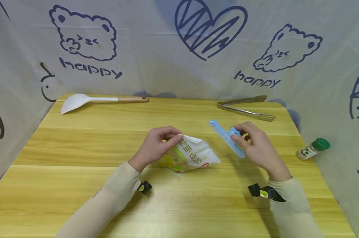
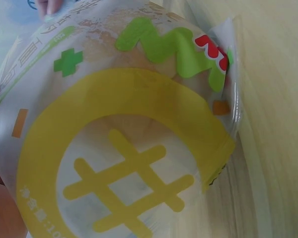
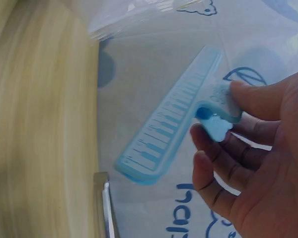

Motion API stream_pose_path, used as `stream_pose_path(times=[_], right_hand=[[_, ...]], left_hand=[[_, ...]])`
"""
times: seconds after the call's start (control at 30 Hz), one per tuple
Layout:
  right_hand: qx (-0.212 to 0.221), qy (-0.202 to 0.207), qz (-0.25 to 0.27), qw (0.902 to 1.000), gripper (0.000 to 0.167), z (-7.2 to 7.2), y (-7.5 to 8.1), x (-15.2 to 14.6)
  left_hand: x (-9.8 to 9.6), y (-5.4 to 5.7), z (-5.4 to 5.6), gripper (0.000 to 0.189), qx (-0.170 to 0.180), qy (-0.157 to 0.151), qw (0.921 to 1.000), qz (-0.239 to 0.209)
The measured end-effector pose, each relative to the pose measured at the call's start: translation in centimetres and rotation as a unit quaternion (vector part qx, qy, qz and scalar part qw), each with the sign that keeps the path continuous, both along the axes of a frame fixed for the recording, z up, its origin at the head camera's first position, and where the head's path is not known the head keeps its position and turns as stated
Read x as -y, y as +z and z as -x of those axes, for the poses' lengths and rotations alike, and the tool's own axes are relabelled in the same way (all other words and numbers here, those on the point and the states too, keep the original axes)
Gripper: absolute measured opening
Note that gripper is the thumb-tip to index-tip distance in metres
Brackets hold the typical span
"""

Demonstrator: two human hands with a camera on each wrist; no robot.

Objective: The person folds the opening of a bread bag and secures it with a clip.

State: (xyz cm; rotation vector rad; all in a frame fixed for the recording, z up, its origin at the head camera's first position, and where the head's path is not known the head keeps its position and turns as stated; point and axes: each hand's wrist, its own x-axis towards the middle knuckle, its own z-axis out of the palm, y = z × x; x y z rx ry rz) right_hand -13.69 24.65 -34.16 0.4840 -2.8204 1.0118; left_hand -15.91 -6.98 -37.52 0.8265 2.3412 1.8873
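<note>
Pinching a printed bag by its upper-left edge in the left hand, with thumb over the front face and fingers curled behind. Cannot tell the exact reach of those fingertips, hidden by the bag. Holding it tilted above the middle of the wooden table, with a pointed corner toward the right and a yellow ring with crossed bars on the front in the left wrist view. Gripping a light-blue clip by its handle in the right hand, with thumb pressed on one side, fingers opposite, and the outer fingers bent loosely, spread apart from one another. Carrying the clip's long bar slantwise, near the bag's pointed corner but apart from it. Cannot tell any parting along that bar. Lying farther back on the table, a white spatula with a wooden handle at left and metal tongs, spread in a V, at right. Set by the right edge, a green-capped bottle.
</note>
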Motion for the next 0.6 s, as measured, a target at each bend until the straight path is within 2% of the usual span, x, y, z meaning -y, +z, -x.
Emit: stream_pose_path(times=[0.27, 0.47, 0.6], right_hand=[[-0.06, 0.031, 0.005, 0.9977, 0.018, -0.7, 1.3, 0.4], [-0.115, 0.051, 0.025, 0.9917, 0.017, -1.4, 1.8, 0.7], [-0.131, 0.055, 0.028, 0.9894, 0.016, -1.7, 2.0, 1.1]], left_hand=[[0.0, 0.1, 0.0, 0.014, -0.004, -0.002, 1.0, 0.002], [0.0, 0.1, -0.1, 0.013, -0.007, -0.001, 1.0, 0.001], [0.0, 0.0, 0.0, 0.013, -0.009, -0.002, 1.0, -0.001]])
